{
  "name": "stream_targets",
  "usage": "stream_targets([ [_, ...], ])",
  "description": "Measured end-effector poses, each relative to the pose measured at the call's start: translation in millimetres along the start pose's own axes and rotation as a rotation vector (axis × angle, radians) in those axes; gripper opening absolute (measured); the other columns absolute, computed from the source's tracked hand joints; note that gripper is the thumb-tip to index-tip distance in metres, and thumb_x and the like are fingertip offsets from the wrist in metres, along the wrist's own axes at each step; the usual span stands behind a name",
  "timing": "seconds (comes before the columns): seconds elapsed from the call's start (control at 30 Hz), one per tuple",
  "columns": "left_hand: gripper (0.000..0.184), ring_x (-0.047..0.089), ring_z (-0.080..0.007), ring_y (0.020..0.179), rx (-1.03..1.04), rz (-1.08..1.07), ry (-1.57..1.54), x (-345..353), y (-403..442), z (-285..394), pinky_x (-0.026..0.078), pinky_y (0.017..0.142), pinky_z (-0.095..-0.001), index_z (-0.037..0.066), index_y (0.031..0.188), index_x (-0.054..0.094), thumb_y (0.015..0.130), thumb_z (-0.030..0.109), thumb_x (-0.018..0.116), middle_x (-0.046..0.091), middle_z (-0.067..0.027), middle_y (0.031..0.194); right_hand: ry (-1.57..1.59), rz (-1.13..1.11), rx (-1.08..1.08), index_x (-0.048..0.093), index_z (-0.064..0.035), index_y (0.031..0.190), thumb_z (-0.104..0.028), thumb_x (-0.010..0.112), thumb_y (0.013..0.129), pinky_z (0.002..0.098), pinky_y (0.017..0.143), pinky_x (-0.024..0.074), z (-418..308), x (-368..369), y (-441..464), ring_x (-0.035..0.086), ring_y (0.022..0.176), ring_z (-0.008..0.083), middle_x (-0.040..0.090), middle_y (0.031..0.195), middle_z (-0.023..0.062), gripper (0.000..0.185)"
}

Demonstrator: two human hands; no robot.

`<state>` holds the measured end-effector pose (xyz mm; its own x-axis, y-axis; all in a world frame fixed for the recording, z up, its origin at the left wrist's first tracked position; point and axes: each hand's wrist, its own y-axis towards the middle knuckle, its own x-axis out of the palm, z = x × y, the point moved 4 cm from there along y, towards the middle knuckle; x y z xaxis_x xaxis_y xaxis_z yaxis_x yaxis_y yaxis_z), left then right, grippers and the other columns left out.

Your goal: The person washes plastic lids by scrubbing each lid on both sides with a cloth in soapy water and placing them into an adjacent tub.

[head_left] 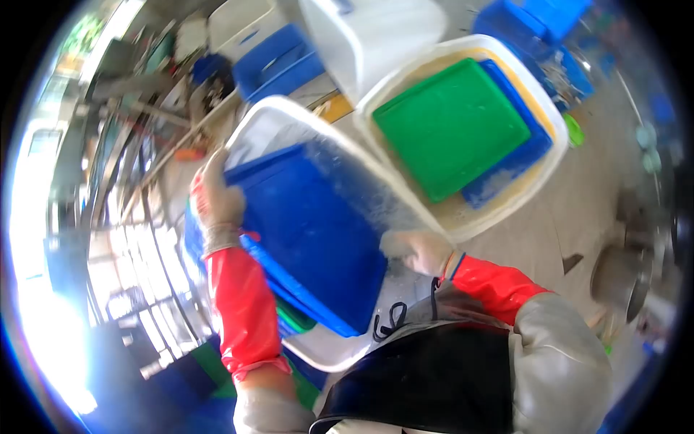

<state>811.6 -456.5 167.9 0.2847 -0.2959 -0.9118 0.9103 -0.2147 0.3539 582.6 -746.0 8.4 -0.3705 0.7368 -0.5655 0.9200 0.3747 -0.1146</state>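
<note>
A flat blue plastic lid (311, 231) lies tilted in a white tub (267, 105) with soapy water, right in front of my body. My left hand (217, 195), in a pale glove, is closed on the lid's upper left edge. More blue and green plastic pieces (295, 316) show under the lid's lower left side. By the lid's right edge, my right hand (419, 249) is closed, also gloved; a pale blurred thing at its front may be a scrubbing pad or just the glove. Red sleeves cover both forearms.
A second white tub (558, 141) stands to the right, with a green lid (455, 123) over a blue lid (517, 163) in cloudy water. Behind are a blue bin (278, 61) and a white container (394, 32). Scrap and planks are piled at left; a metal pot (620, 278) stands at right.
</note>
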Motion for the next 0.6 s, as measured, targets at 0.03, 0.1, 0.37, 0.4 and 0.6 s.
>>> stream_targets([
  [0.03,0.06,0.066,-0.0377,0.109,-0.004,0.037,-0.037,-6.7,-9.7,15.0,0.05,0.099,-0.046,0.009,0.123,0.069,0.068,-0.008,0.052,0.071,-0.0191,0.116,0.172,0.101,0.104,0.067,-0.0064,0.118,-0.015,0.069,0.082,0.0455,0.082,0.0544,-0.9,-4.1,9.3,0.068,0.093,0.041,0.071,0.097,0.0211,0.037],
  [0.1,0.059,0.066,-0.0365,0.107,0.06,0.109,-0.025,-15.4,-32.8,38.5,0.05,0.098,-0.0443,0.01,0.122,0.069,0.069,-0.011,0.053,0.072,-0.0179,0.114,0.324,-0.027,-0.052,0.066,-0.0035,0.121,-0.011,0.065,0.083,0.0443,0.086,0.0539,-36.8,-18.8,45.4,0.067,0.098,0.0421,0.071,0.104,0.0227,0.038],
  [0.37,0.03,0.065,-0.0349,0.101,0.148,0.108,-0.13,4.0,-75.9,92.0,0.047,0.097,-0.0499,0.011,0.11,0.069,0.081,0.01,0.061,0.069,-0.0111,0.106,0.559,-0.219,-0.181,0.061,0.0015,0.131,-0.003,0.06,0.084,0.0379,0.093,0.053,-92.0,-22.1,97.7,0.07,0.104,0.0304,0.072,0.113,0.0198,0.047],
  [0.4,0.031,0.065,-0.037,0.096,0.176,0.118,-0.165,-0.5,-73.2,99.2,0.048,0.09,-0.0494,0.009,0.109,0.07,0.079,0.01,0.062,0.069,-0.0129,0.107,0.6,-0.112,-0.155,0.06,0.0013,0.133,-0.003,0.059,0.085,0.0372,0.095,0.0527,-83.4,-23.6,97.5,0.07,0.106,0.0294,0.072,0.115,0.0192,0.049],
  [0.6,0.063,0.057,-0.0437,0.126,0.129,0.227,-0.625,7.1,-79.6,115.6,0.045,0.11,-0.0489,0.008,0.129,0.066,0.07,-0.011,0.055,0.06,-0.0238,0.136,0.409,0.008,0.028,0.061,0.0016,0.134,-0.001,0.055,0.086,0.0372,0.101,0.0516,-33.8,-33.6,89.1,0.068,0.113,0.0285,0.07,0.122,0.0198,0.049],
])
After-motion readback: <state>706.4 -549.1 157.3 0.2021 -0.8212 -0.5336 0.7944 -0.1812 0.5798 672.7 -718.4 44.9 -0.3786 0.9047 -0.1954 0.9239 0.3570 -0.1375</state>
